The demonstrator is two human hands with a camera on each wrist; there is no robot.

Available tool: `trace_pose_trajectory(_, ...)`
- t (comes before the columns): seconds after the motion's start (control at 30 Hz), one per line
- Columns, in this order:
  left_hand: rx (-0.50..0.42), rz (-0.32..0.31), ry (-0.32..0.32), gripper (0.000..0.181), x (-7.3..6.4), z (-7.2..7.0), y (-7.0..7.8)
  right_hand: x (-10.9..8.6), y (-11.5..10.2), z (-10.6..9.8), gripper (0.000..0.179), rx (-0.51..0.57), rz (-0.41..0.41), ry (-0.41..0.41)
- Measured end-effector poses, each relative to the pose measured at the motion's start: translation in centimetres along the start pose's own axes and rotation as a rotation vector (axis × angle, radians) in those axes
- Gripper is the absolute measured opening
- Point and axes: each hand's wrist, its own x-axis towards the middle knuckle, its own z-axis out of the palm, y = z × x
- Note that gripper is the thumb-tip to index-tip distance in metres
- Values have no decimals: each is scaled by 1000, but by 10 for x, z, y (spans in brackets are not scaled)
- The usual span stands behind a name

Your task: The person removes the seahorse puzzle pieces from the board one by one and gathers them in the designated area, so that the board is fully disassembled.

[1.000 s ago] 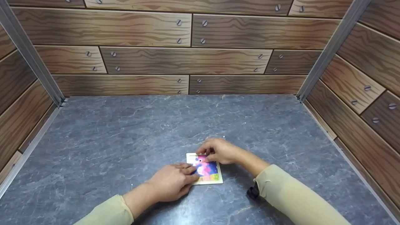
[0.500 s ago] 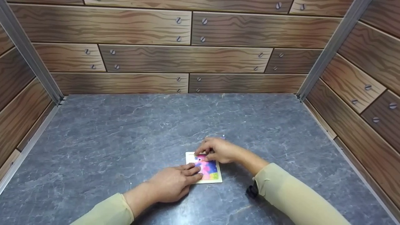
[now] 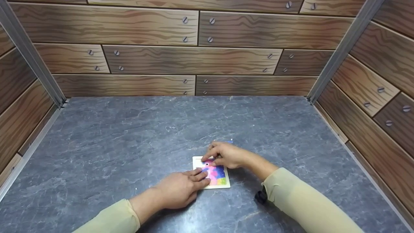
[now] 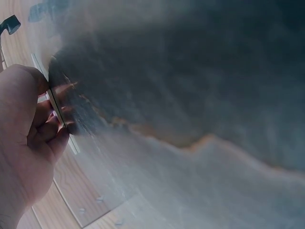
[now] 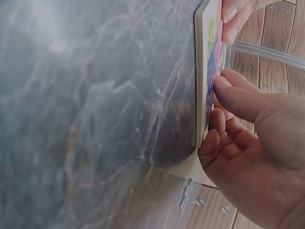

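Observation:
In the head view a small picture puzzle (image 3: 220,171) lies on the grey table, its pale frame around a pink figure on blue. My left hand (image 3: 181,189) rests its extended fingers flat on the puzzle's left part, covering some of the picture. At the far right corner, my right hand (image 3: 228,155) bends over the board and pinches a puzzle piece (image 3: 208,164) with the pink figure's eye between thumb and index finger. The right wrist view shows the thumb (image 5: 238,98) low against the picture face, the other fingers curled by the board's edge.
A bit of blue (image 3: 230,141) shows on the table just beyond my right hand. Wood-patterned walls (image 3: 194,61) with metal corner posts (image 3: 336,48) enclose the grey marbled tabletop (image 3: 129,129) at the back and sides.
My left fingers have slid slightly right across the picture. The right hand stays almost in place, and more of the blue bit behind it now shows.

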Motion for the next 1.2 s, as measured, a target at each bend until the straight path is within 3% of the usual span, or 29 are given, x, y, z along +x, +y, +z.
trace_pose_trajectory(0.33, 6, -13, -6, 51, 0, 0, 1, 1, -2, -1, 30, -6, 48, -15)
trace_pose_trajectory(1.03, 26, -11, -11, 51, 0, 1, 3, -1, -2, 3, 22, -19, -11, 13)
trace_pose_trajectory(1.2, 17, -17, -9, 51, 0, 0, 3, -1, -3, 4, 24, -16, 11, 19)
